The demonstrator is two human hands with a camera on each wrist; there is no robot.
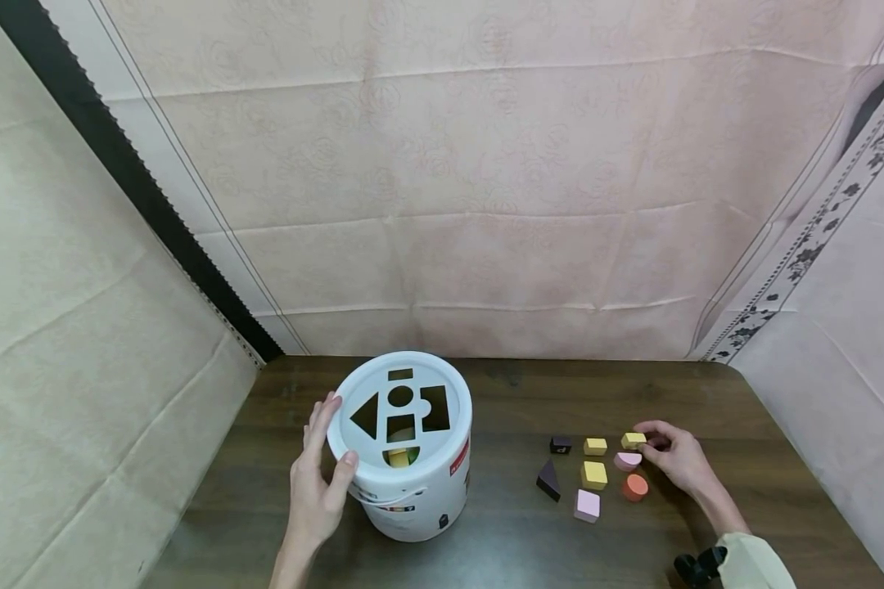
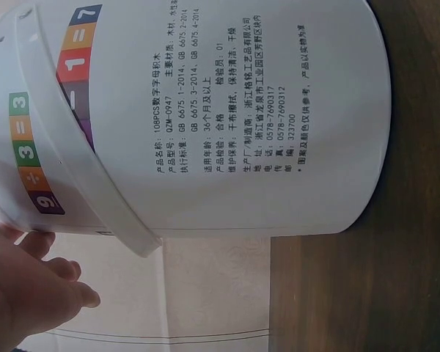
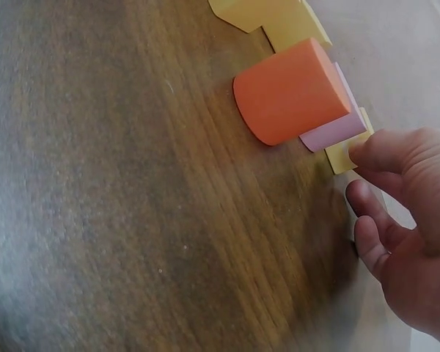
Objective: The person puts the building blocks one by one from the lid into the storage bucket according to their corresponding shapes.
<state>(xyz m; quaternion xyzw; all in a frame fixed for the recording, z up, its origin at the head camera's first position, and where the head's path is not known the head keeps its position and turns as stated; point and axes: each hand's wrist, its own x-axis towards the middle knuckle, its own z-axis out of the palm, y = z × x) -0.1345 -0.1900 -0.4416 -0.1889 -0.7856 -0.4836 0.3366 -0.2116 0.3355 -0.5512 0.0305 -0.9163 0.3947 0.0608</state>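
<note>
A white bucket (image 1: 430, 491) with a shape-sorter lid (image 1: 435, 372) stands upright on the table. My left hand (image 1: 317, 483) rests against its left side, thumb and extended fingers at the lid's rim. The left wrist view shows the bucket's printed label (image 2: 227, 110) close up, with the hand's lower fingers beside the handle. On the right, thumb and index finger of my right hand (image 1: 674, 458) pinch a small yellow block (image 1: 633, 440) at the far end of the block group. Nearest to it are a pink half-round block (image 1: 627, 461) and an orange cylinder (image 1: 635, 488).
Left of these lie two yellow blocks, one small (image 1: 595, 447) and one larger (image 1: 593, 476), a pale pink block (image 1: 587, 505), a dark rectangular block (image 1: 560, 445) and a dark triangular block (image 1: 548, 481). Cloth walls (image 1: 486, 245) enclose the wooden table (image 1: 508, 548). Blocks show through the lid's front hole.
</note>
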